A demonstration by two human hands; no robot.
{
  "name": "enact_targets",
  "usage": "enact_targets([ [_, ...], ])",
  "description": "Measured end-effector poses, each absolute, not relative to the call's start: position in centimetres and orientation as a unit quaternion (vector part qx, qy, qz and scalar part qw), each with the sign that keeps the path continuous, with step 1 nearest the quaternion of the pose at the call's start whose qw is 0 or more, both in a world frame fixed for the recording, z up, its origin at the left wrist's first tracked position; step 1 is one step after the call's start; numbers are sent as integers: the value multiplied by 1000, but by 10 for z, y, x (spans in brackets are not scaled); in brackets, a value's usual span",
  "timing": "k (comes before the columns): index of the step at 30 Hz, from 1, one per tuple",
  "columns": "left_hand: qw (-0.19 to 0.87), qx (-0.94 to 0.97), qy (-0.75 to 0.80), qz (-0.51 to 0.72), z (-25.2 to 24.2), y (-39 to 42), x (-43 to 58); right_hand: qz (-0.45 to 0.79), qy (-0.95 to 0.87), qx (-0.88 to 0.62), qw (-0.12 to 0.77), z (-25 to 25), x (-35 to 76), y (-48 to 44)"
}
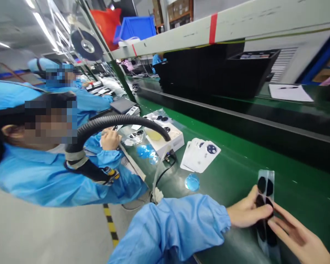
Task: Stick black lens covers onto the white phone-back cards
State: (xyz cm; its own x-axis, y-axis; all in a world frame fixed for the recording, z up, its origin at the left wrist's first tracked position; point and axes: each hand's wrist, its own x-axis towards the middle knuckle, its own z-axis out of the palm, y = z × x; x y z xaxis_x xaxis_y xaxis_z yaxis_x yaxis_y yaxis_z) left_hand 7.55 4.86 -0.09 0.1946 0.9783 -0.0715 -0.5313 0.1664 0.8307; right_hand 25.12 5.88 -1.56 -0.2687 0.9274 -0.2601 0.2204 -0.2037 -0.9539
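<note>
Both hands [247,212] [297,231] touch a clear sleeve [266,173] of black discs [269,187]

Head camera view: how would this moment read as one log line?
left hand: holding strip of dark discs | right hand: at same strip | table: white cards, blue disc | left side: nearest co-worker in blue

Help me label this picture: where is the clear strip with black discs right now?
In the head view, the clear strip is at the lower right, held in the left hand and touched by the right hand, over the green table.
</note>
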Motion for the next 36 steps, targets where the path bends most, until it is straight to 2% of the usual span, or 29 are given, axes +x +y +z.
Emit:
enact_targets([
  [2, 699, 298, 331, 559, 4, 49, 73, 574, -533, -549, 292, 8, 243, 57],
  [6, 726, 202, 347, 559, 12, 44, 63, 628, -502, -486, 341, 59, 227, 58],
  [13, 710, 211, 407, 535, 18, 46, 48, 575, -450, -503, 463, 120, 259, 62],
  [17, 687, 250, 458, 506, 18, 38, 51, 488, -478, -484, 547, 163, 290, 47],
  [20, 665, 266, 496, 492, 14, 37, 50, 339, -524, -513, 590, 188, 340, 28],
  [22, 648, 268, 521, 487, 10, 38, 49, 172, -542, -614, 547, 192, 388, 10],
  [23, 641, 269, 531, 485, 7, 39, 49, 52, -533, -700, 473, 190, 412, 1],
  [24, 636, 273, 537, 483, 5, 39, 49, -67, -509, -783, 351, 183, 436, -8],
  [25, 633, 279, 538, 482, 3, 40, 49, -106, -480, -818, 299, 174, 457, -17],
  [27, 630, 294, 530, 485, -1, 39, 52, -146, -440, -857, 226, 145, 485, -33],
  [30, 627, 309, 512, 499, -4, 37, 57, -137, -438, -879, 128, 93, 494, -50],
  [33, 630, 318, 495, 507, -5, 33, 62, -104, -472, -871, 86, 54, 484, -61],
  [36, 631, 323, 479, 517, -4, 29, 62, -69, -517, -851, 69, 42, 487, -66],
])
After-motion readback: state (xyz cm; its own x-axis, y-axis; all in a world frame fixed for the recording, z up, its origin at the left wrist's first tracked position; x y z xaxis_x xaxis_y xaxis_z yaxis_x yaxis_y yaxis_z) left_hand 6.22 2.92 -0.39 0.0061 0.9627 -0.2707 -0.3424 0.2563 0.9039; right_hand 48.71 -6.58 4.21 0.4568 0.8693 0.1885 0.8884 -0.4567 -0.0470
